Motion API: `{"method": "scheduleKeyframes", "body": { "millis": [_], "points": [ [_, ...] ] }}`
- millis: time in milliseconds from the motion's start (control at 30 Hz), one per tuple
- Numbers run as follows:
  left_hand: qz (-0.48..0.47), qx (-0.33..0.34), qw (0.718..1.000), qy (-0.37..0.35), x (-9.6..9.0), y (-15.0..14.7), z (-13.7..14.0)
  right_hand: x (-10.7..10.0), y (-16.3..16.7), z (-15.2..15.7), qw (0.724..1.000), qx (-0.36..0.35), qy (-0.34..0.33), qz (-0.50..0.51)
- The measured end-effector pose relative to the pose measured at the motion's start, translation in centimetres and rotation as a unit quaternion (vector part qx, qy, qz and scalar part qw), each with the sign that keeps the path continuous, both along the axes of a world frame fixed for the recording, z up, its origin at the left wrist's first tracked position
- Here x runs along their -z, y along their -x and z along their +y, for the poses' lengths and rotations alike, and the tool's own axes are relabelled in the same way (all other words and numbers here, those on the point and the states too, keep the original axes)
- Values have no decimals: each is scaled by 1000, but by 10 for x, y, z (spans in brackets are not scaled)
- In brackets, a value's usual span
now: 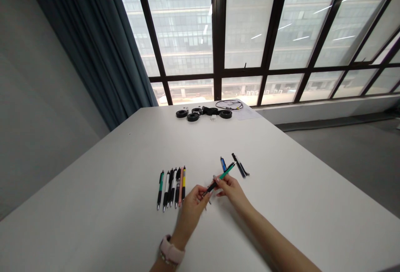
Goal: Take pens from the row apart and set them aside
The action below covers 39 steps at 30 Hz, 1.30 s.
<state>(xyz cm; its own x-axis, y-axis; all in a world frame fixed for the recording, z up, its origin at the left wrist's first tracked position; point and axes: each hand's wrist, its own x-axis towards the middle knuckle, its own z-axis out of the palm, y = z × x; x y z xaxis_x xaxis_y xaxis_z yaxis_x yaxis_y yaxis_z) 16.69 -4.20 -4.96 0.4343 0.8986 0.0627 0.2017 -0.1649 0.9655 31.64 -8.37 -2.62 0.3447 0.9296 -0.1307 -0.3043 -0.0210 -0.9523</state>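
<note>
Both hands grip one green pen with a black grip, held slanted above the table. My left hand pinches its lower black end, and my right hand closes around the green barrel. Left of my left hand lies a row of several pens: a green and black pen at its left end, white and black ones in the middle, a pink pen and a yellow pen at the right. A blue pen lies just behind my right hand, partly covered. Two dark pens rest farther right.
On the far end of the white table are several black rolls, a small white plug-like piece, a black cable and a paper sheet. Windows stand behind, with a blue curtain at left.
</note>
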Motion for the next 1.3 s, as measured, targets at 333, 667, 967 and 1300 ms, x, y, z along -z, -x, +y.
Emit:
{"method": "scheduleKeyframes", "body": {
  "millis": [333, 667, 967, 1300],
  "points": [
    [-12, 9, 1000, 25, -12, 0, -4, -1, -1, 0, 1000, -5, 7, 9],
    [-62, 22, 995, 73, -7, -3, -3, -2, -1, 0, 1000, 9, 5, -7],
    [-57, 9, 994, 97, -9, -5, -2, -5, 0, -1, 999, -1, 11, 32],
    [-51, 22, 992, 114, 0, -5, 2, -1, 2, 0, 997, -11, 32, 71]
  ]
}}
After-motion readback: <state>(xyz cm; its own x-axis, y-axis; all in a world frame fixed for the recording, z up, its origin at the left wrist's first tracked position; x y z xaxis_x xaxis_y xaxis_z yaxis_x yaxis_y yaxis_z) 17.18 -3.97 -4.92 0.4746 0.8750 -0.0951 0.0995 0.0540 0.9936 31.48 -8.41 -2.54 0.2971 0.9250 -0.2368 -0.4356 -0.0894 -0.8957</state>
